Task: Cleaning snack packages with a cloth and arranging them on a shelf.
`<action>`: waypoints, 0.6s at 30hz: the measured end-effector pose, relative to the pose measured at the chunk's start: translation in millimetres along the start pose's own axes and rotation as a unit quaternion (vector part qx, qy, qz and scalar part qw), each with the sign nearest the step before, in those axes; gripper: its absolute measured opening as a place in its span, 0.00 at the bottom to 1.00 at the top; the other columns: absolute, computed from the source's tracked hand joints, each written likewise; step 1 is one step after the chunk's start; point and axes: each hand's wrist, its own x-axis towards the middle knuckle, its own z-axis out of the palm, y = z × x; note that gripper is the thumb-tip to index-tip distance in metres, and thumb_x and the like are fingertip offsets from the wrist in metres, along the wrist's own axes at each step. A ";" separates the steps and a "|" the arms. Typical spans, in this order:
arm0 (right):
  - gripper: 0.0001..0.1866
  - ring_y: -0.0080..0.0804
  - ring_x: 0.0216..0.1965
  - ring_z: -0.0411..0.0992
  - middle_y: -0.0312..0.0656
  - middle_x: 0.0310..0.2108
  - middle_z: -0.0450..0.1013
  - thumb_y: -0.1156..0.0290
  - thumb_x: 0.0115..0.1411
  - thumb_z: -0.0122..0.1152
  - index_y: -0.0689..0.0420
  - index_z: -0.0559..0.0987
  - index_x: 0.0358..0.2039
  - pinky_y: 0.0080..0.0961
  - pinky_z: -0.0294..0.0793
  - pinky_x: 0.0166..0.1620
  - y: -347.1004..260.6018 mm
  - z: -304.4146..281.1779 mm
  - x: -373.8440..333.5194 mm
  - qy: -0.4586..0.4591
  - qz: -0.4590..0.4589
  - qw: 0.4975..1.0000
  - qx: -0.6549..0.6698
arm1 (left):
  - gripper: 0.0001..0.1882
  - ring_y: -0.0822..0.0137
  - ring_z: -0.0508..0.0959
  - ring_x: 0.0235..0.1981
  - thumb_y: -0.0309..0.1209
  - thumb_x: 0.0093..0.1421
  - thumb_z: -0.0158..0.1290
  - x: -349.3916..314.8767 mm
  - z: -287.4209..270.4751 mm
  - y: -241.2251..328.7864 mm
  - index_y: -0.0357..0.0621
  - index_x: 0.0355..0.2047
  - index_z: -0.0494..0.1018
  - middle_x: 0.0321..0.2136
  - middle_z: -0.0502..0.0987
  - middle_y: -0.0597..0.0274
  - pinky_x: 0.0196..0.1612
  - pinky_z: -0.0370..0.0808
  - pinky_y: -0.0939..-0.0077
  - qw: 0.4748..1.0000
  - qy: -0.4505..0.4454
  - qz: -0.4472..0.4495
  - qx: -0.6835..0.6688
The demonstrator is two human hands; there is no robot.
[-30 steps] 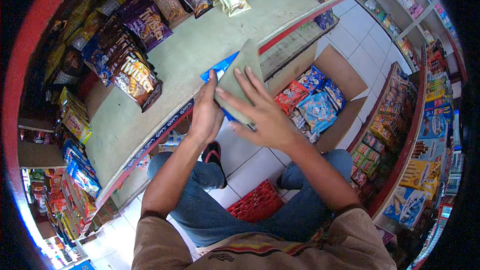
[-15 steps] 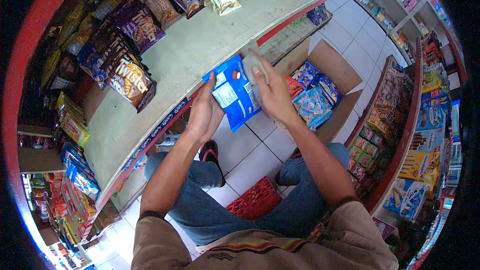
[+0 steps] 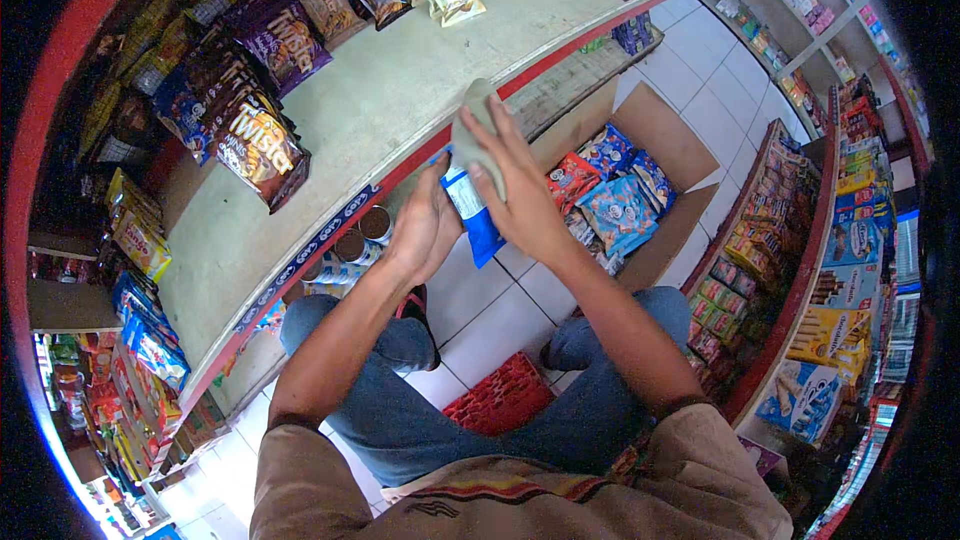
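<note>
head view: left fingers grip a glossy blue packet; right fingers hold a limp grey cloth

There are two hands, one handheld blue packet, one greyish cloth, one open cardboard box, at least one red packet and one light-blue packet inside it, two denim-clad legs and one red patterned object.

Brown short-sleeved shirt, dark sleeve hems, red-yellow-black chest stripe; blue jeans.
</note>
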 end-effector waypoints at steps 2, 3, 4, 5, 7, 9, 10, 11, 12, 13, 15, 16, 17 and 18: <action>0.26 0.58 0.71 0.55 0.59 0.70 0.56 0.63 0.72 0.47 0.54 0.65 0.68 0.42 0.53 0.70 12.9 -6.5 7.0 0.002 0.066 0.996 0.063 | 0.31 0.56 0.70 0.63 0.47 0.75 0.33 -2.4 -1.2 5.2 0.37 0.68 0.57 0.63 0.69 0.50 0.69 0.61 0.54 0.998 -0.041 -0.048 -0.015; 0.24 0.58 0.70 0.57 0.61 0.68 0.60 0.63 0.73 0.46 0.56 0.67 0.66 0.43 0.56 0.69 15.2 -11.2 9.4 0.004 0.131 0.984 0.125 | 0.31 0.56 0.70 0.63 0.47 0.75 0.33 -3.2 0.5 7.1 0.37 0.68 0.57 0.63 0.69 0.50 0.69 0.61 0.54 0.998 -0.042 -0.048 -0.016; 0.22 0.57 0.68 0.61 0.61 0.64 0.65 0.63 0.74 0.43 0.60 0.70 0.63 0.41 0.59 0.68 16.2 -17.8 9.8 0.017 0.197 0.966 0.168 | 0.31 0.58 0.68 0.65 0.49 0.75 0.33 -3.7 2.3 9.3 0.38 0.68 0.57 0.64 0.67 0.51 0.69 0.61 0.57 0.998 -0.039 -0.039 -0.019; 0.22 0.57 0.68 0.61 0.61 0.64 0.65 0.63 0.74 0.43 0.60 0.70 0.63 0.41 0.59 0.68 17.3 -18.2 10.1 0.014 0.196 0.966 0.169 | 0.32 0.60 0.67 0.66 0.50 0.75 0.32 -5.3 4.3 13.1 0.39 0.68 0.57 0.65 0.66 0.51 0.69 0.61 0.59 0.999 -0.033 -0.026 -0.021; 0.23 0.58 0.69 0.60 0.62 0.66 0.63 0.65 0.73 0.46 0.60 0.69 0.64 0.42 0.58 0.69 20.0 -20.1 10.4 0.112 0.132 0.980 0.094 | 0.32 0.60 0.67 0.66 0.50 0.75 0.32 -3.7 7.0 16.7 0.38 0.68 0.57 0.66 0.65 0.50 0.69 0.61 0.59 0.999 -0.030 -0.013 -0.037; 0.27 0.58 0.70 0.56 0.62 0.68 0.58 0.65 0.69 0.52 0.57 0.67 0.67 0.44 0.56 0.70 8.3 -23.9 5.3 0.096 0.033 0.994 0.036 | 0.32 0.60 0.66 0.67 0.50 0.76 0.30 3.1 0.6 16.2 0.40 0.69 0.56 0.66 0.65 0.52 0.69 0.62 0.59 0.999 0.001 -0.010 -0.038; 0.30 0.59 0.72 0.53 0.62 0.70 0.54 0.63 0.68 0.55 0.55 0.65 0.69 0.46 0.54 0.71 -1.9 -19.7 0.4 0.025 -0.037 0.999 -0.007 | 0.32 0.59 0.65 0.67 0.50 0.76 0.28 0.1 -1.1 19.1 0.43 0.71 0.55 0.67 0.63 0.53 0.69 0.62 0.59 0.999 0.014 -0.017 -0.029; 0.34 0.60 0.73 0.50 0.61 0.72 0.50 0.62 0.66 0.57 0.53 0.62 0.71 0.47 0.52 0.72 -9.9 -20.5 -4.5 -0.044 -0.104 0.992 -0.057 | 0.32 0.59 0.65 0.67 0.50 0.76 0.28 -0.8 -0.6 16.5 0.43 0.71 0.55 0.67 0.63 0.53 0.69 0.62 0.59 0.999 0.014 -0.016 -0.033; 0.34 0.60 0.73 0.50 0.61 0.72 0.50 0.62 0.66 0.57 0.53 0.62 0.71 0.47 0.52 0.72 -16.8 -12.6 -7.9 -0.047 -0.105 0.992 -0.056 | 0.32 0.58 0.65 0.67 0.51 0.76 0.28 -3.0 -3.5 12.7 0.44 0.71 0.55 0.67 0.63 0.53 0.70 0.61 0.58 0.998 0.038 -0.022 -0.052; 0.36 0.61 0.74 0.47 0.60 0.73 0.47 0.61 0.65 0.58 0.52 0.60 0.72 0.50 0.50 0.72 -24.6 -1.6 -9.9 -0.092 -0.082 0.990 -0.063 | 0.31 0.57 0.65 0.67 0.51 0.76 0.28 -4.7 -5.9 10.3 0.46 0.71 0.55 0.68 0.63 0.53 0.70 0.60 0.58 0.995 0.062 -0.028 -0.071; 0.39 0.62 0.74 0.44 0.59 0.75 0.43 0.60 0.65 0.59 0.50 0.57 0.73 0.53 0.48 0.72 -28.1 0.6 -10.5 -0.137 -0.053 0.986 -0.075 | 0.32 0.57 0.62 0.69 0.51 0.76 0.27 -8.1 0.7 15.3 0.47 0.72 0.53 0.69 0.60 0.53 0.71 0.59 0.59 0.992 0.040 -0.067 -0.097; 0.40 0.63 0.74 0.43 0.59 0.75 0.43 0.59 0.64 0.59 0.48 0.56 0.74 0.55 0.47 0.72 -26.5 -2.6 -7.8 -0.108 -0.046 0.987 -0.107 | 0.32 0.57 0.62 0.69 0.51 0.76 0.27 -9.0 6.5 14.5 0.47 0.72 0.53 0.69 0.60 0.54 0.71 0.59 0.58 0.993 0.037 -0.077 -0.083; 0.41 0.65 0.74 0.43 0.59 0.75 0.42 0.59 0.64 0.59 0.46 0.54 0.75 0.58 0.46 0.72 -25.4 -4.4 -4.9 -0.080 -0.043 0.986 -0.137 | 0.32 0.56 0.62 0.69 0.51 0.76 0.26 -10.0 9.6 14.2 0.47 0.72 0.53 0.69 0.60 0.54 0.72 0.58 0.58 0.994 0.035 -0.083 -0.068; 0.41 0.65 0.74 0.43 0.59 0.75 0.42 0.59 0.64 0.59 0.46 0.54 0.75 0.58 0.46 0.72 -24.6 -3.7 -4.4 -0.081 -0.043 0.986 -0.136 | 0.32 0.56 0.61 0.69 0.51 0.76 0.26 -8.8 7.0 12.1 0.48 0.72 0.53 0.69 0.60 0.55 0.72 0.58 0.57 0.994 0.015 -0.081 -0.067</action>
